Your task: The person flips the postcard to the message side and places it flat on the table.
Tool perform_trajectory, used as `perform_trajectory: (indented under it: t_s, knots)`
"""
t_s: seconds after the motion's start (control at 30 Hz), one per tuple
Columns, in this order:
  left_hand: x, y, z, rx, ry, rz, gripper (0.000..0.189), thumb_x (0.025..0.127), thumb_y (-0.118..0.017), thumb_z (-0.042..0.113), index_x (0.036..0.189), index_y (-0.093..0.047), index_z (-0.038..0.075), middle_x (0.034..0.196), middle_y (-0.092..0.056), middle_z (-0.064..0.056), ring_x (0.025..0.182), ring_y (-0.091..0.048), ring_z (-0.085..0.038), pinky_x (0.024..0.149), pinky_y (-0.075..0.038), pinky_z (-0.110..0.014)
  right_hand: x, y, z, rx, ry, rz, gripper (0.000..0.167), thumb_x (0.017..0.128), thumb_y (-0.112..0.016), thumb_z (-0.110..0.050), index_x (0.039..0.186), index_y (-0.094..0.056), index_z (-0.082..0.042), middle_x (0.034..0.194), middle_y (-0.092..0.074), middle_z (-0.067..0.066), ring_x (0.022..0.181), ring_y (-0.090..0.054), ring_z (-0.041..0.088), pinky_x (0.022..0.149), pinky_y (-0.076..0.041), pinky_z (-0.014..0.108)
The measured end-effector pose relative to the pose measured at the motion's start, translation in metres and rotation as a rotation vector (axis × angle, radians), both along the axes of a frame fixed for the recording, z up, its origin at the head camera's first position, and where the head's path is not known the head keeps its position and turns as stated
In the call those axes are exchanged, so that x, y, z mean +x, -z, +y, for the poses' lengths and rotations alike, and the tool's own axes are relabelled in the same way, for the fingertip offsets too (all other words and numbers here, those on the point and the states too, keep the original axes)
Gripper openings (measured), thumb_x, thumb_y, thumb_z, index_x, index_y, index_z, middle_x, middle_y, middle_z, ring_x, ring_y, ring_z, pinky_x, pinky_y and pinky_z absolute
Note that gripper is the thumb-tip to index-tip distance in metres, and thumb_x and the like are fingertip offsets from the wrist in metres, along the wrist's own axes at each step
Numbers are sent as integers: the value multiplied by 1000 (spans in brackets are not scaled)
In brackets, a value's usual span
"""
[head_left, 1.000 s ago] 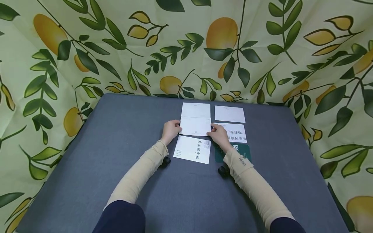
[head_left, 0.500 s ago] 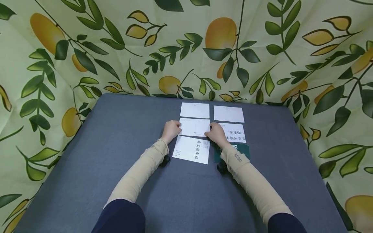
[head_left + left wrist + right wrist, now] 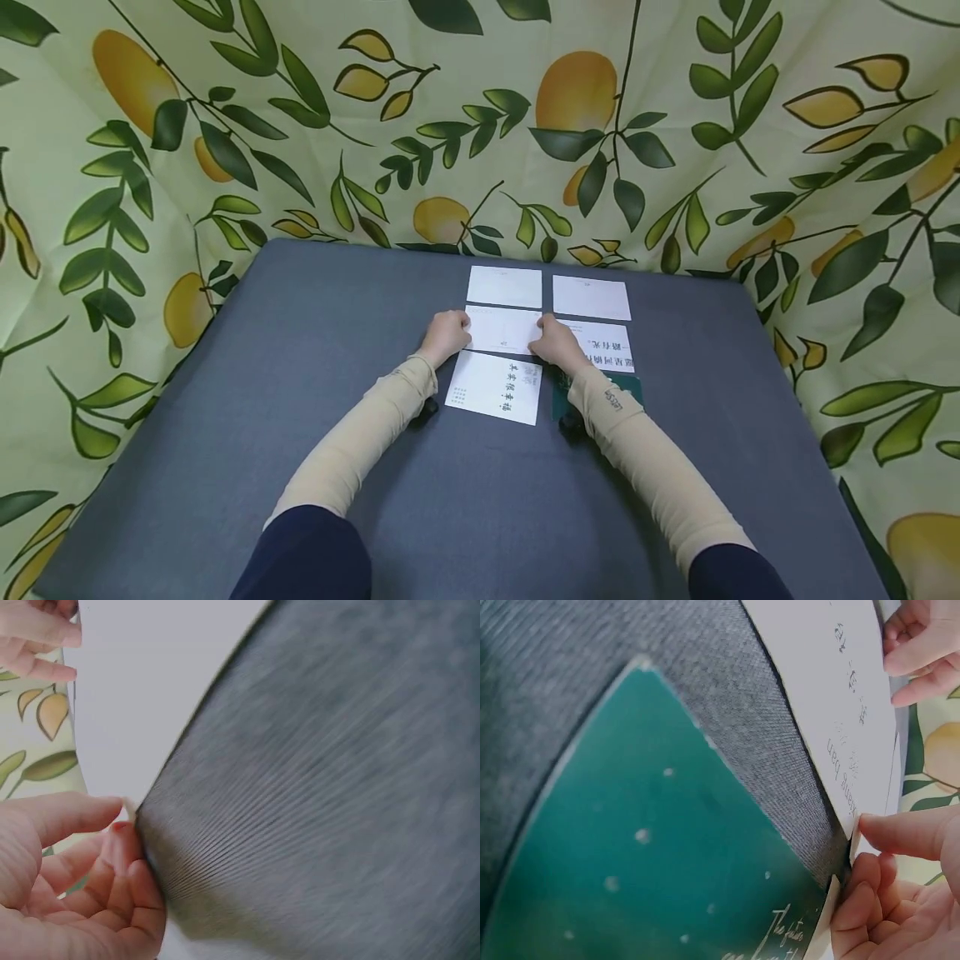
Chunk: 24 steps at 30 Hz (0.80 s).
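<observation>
A white card [image 3: 501,331] lies in the middle of the left column on the table in the head view. My left hand [image 3: 446,335] pinches its near left corner between thumb and finger, and my right hand [image 3: 558,343] pinches it at the right edge. Close up in the left wrist view, the left thumb and fingertip hold the card's corner [image 3: 142,735]. Just below lies a white card with handwritten characters [image 3: 494,387]. Under my right wrist is a green card [image 3: 652,795] with white lettering, largely covered in the head view.
One more white card [image 3: 504,286] lies above the held one. In the right column are a blank-looking card [image 3: 592,297] and a lettered card [image 3: 611,347], partly behind my right hand. The grey-blue table [image 3: 300,333] backs onto a leaf-and-fruit patterned cloth [image 3: 300,167].
The held card has come slightly nearer, and a narrow gap now shows between it and the card above. My right hand has shifted a little left; the left hand stays nearly in place.
</observation>
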<state>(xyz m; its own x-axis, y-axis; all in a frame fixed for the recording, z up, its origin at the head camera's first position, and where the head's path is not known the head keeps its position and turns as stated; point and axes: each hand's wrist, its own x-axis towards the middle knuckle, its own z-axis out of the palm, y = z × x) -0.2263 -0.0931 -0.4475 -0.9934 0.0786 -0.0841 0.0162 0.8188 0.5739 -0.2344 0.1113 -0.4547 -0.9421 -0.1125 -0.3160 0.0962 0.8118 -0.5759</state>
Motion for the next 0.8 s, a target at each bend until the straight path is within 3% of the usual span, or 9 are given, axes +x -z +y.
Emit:
perform_trajectory:
  t_s: [0.03, 0.13, 0.23, 0.33, 0.53, 0.67, 0.73, 0.8]
  knots:
    - [-1, -1, 0, -21, 3, -8, 6, 81, -55, -3, 80, -61, -2, 73, -58, -12, 62, -40, -16, 58, -39, -24, 1, 0, 1, -3, 0, 10, 55, 88, -58, -15, 136, -38, 3, 111, -60, 22, 84, -56, 26, 72, -47, 34]
    - [-1, -6, 2, -61, -1, -31, 26, 82, -59, 2, 107, -65, -2, 103, -68, -16, 73, -52, -19, 70, -49, -29, 4, -1, 4, -50, -3, 48, 54, 90, -56, -16, 138, -37, 1, 93, -62, 16, 74, -54, 21, 65, -43, 30]
    - [0, -13, 7, -59, 20, -49, 29, 86, -58, 9, 112, -64, -1, 100, -69, -16, 70, -55, -18, 63, -48, -26, 9, -5, 11, -134, 11, 100, 50, 92, -54, -17, 137, -39, 0, 81, -57, 9, 65, -51, 17, 59, -41, 26]
    - [4, -19, 16, -20, 59, -3, 30, 90, -55, 15, 114, -63, -1, 93, -69, -15, 68, -57, -18, 58, -45, -23, 13, -11, 19, -218, 48, 153, 45, 93, -54, -17, 134, -44, -2, 81, -57, 9, 66, -55, 20, 60, -41, 25]
    - [16, -25, 40, 122, 115, 82, 30, 91, -52, 16, 113, -62, -1, 95, -69, -15, 83, -63, -25, 73, -52, -33, 22, -24, 43, -330, 131, 172, 36, 96, -51, -20, 129, -52, -4, 91, -61, 15, 83, -63, 29, 60, -46, 23]
    - [22, -28, 60, 234, 121, 34, 32, 93, -51, 18, 118, -60, 0, 103, -68, -14, 94, -64, -25, 81, -52, -33, 27, -24, 65, -342, 173, 183, 34, 98, -48, -21, 125, -56, -3, 95, -63, 17, 82, -62, 21, 64, -51, 32]
    - [25, -29, 69, 302, 128, -20, 36, 95, -49, 22, 123, -56, 1, 109, -66, -14, 98, -63, -25, 84, -51, -35, 24, -17, 77, -332, 209, 201, 32, 98, -48, -20, 123, -58, -4, 95, -63, 14, 80, -62, 15, 61, -50, 37]
    - [28, -29, 78, 382, 137, -98, 41, 97, -44, 27, 129, -51, 3, 118, -62, -14, 106, -60, -26, 90, -50, -37, 18, -3, 91, -323, 248, 234, 30, 98, -48, -20, 123, -59, -7, 96, -63, 9, 79, -61, 12, 53, -48, 32]
